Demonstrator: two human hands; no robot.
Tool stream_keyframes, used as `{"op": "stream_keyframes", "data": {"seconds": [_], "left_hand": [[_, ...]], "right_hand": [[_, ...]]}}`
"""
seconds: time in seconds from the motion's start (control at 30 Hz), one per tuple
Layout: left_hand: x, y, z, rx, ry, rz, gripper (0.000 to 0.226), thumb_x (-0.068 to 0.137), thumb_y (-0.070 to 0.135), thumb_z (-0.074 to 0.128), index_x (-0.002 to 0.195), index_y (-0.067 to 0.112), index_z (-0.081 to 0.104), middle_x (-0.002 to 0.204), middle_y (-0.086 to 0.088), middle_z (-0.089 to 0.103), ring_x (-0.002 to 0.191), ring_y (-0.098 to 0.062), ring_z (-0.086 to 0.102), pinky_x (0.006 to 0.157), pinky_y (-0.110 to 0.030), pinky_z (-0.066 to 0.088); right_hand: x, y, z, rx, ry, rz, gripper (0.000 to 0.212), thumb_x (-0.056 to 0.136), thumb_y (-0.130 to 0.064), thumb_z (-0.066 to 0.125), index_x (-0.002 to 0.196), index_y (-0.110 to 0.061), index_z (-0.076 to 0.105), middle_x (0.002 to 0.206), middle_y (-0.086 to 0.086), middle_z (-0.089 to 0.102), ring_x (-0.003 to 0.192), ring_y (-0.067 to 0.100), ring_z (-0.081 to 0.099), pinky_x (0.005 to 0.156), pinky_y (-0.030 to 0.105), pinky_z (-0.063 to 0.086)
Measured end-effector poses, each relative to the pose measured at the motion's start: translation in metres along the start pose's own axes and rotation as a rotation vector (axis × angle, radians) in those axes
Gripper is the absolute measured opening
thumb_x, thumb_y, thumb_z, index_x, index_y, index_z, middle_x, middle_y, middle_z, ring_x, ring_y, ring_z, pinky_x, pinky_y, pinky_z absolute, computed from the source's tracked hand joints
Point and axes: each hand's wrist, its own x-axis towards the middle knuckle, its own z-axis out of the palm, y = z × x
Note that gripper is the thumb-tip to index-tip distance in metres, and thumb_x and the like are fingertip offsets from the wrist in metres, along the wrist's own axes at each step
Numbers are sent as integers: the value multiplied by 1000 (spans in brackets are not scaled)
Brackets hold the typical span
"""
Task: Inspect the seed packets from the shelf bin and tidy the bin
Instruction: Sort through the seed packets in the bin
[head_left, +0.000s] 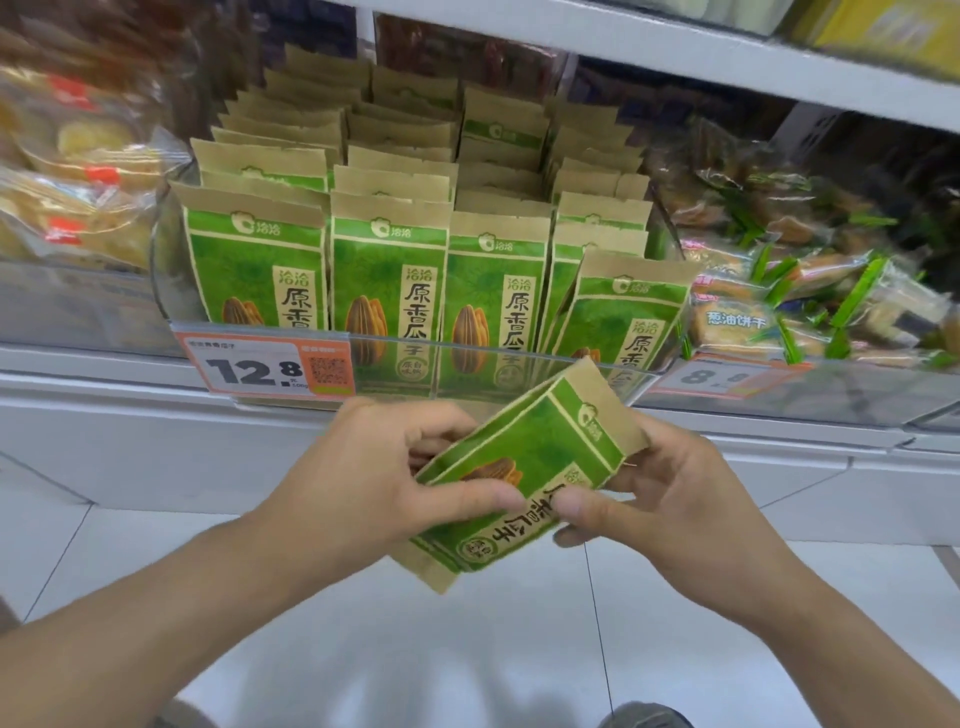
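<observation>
Below the clear shelf bin (161, 291) rim, open floor; left hand (363, 483) and right hand (670, 499) both pinched one tilted seed packet (524, 467), thumbs on top.

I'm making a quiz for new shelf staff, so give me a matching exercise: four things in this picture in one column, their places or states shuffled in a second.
Things:
1. held packet
2. leaning packet
3. orange price tag
4. biscuit packs

Places or states:
A. on the bin's front edge, at its left end
B. in the compartment right of the seed bin
C. tilted, in both hands, in front of the shelf
D. in the bin's front right corner, slanted against the row

Pairs: 1-C, 2-D, 3-A, 4-B
</observation>
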Motion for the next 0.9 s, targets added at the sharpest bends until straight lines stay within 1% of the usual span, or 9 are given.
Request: {"op": "stream_keyframes", "data": {"seconds": [0.13, 0.23, 0.33, 0.47, 0.53, 0.6, 0.67, 0.77, 0.9], "left_hand": [[12, 10, -6, 103, 246, 203, 24, 74, 56, 73, 85, 35, 73, 78, 19, 74, 70, -5, 71, 61, -27, 55], [20, 20, -14, 147, 497, 357, 12, 96, 37, 58, 96, 31, 68, 83, 11, 70, 79, -11, 69, 62, -30, 55], [32, 22, -27, 305, 670, 425, 16, 98, 15, 55, 110, 13, 66, 104, 6, 64, 102, -12, 62, 85, -24, 51], [41, 21, -36, 399, 668, 370, 31, 92, 12, 58, 122, 8, 62, 117, 6, 56, 116, -10, 51, 103, -14, 34], [42, 19, -35, 450, 626, 360, 37, 89, 12, 61, 126, 7, 60, 120, 7, 53, 119, -9, 48, 105, -11, 30], [44, 13, -33, 499, 556, 351, 44, 89, 14, 64, 131, 8, 56, 125, 6, 52, 122, -9, 46, 108, -12, 30], [46, 9, -32, 457, 472, 295, 52, 92, 14, 67, 140, 12, 49, 133, 7, 51, 127, -6, 45, 110, -14, 32], [46, 7, -28, 405, 388, 260, 63, 93, 23, 68, 148, 21, 39, 143, 9, 49, 134, -3, 44, 112, -20, 36], [47, 9, -25, 400, 364, 287, 62, 94, 33, 64, 150, 27, 37, 139, 19, 46, 129, 11, 40, 108, -6, 30]], "right_hand": [[1, -14, 4, 36, 103, -131, 18, 76, -14, 72, 91, -6, 75, 88, 10, 79, 78, 28, 77, 64, 34, 63], [2, -29, 5, 14, 268, -287, 14, 76, -15, 70, 86, -11, 79, 82, 7, 79, 69, 26, 76, 60, 30, 62], [2, -48, 3, -56, 491, -494, 18, 82, -16, 68, 99, -12, 71, 85, -7, 79, 71, 18, 76, 64, 26, 62], [12, -66, -3, -190, 709, -814, 17, 95, -18, 65, 109, -21, 58, 95, -22, 74, 86, 1, 73, 77, 15, 57], [21, -68, -7, -282, 689, -931, 23, 97, -23, 69, 115, -26, 54, 105, -6, 70, 96, 6, 71, 83, 20, 56], [33, -71, -8, -445, 610, -997, 28, 96, -17, 71, 114, -33, 57, 109, -6, 64, 98, 9, 68, 84, 23, 55], [44, -74, -6, -644, 509, -956, 30, 94, -13, 72, 117, -29, 61, 109, -23, 61, 94, 1, 64, 83, 19, 53], [60, -76, 0, -935, 365, -804, 29, 91, -17, 75, 118, -14, 69, 105, -14, 67, 91, -2, 57, 86, 10, 47], [74, -76, 7, -1067, 268, -729, 23, 91, -19, 74, 114, -18, 72, 105, -6, 70, 96, 12, 61, 88, 34, 53]]}}
